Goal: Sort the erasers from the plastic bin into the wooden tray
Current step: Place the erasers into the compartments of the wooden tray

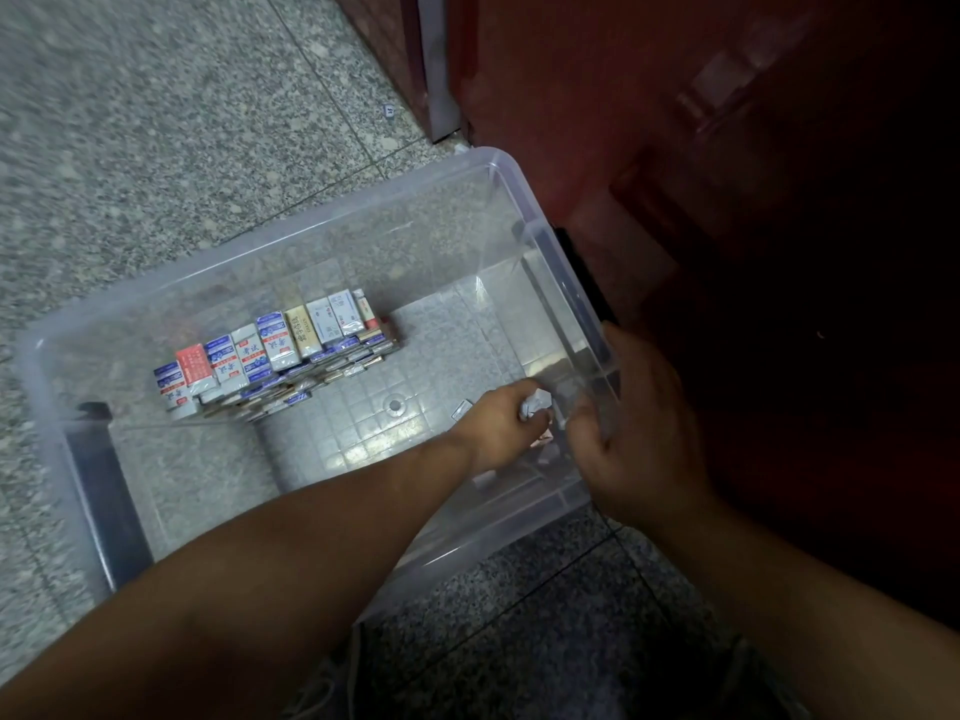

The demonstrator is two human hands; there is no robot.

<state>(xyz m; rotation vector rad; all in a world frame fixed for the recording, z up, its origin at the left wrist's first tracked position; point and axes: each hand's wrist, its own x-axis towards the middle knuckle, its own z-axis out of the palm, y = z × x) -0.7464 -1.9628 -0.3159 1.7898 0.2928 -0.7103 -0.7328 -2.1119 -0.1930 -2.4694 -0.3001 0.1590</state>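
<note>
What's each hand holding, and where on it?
Left hand holds a white eraser in its fingertips; which part is hidden. Right hand grips the plastic bin by its end rim.

Eraser stack [270, 350] — inside clear bin [363, 236]

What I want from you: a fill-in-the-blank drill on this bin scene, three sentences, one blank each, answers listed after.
1. The plastic bin stands on a speckled stone ___.
2. The stacked erasers lie ___ the bin, along its far wall.
3. The left hand holds a small white eraser low in the bin; of it and the right hand, the one with its grip on the bin's rim is the ___.

Missing words: floor; inside; right.
</note>
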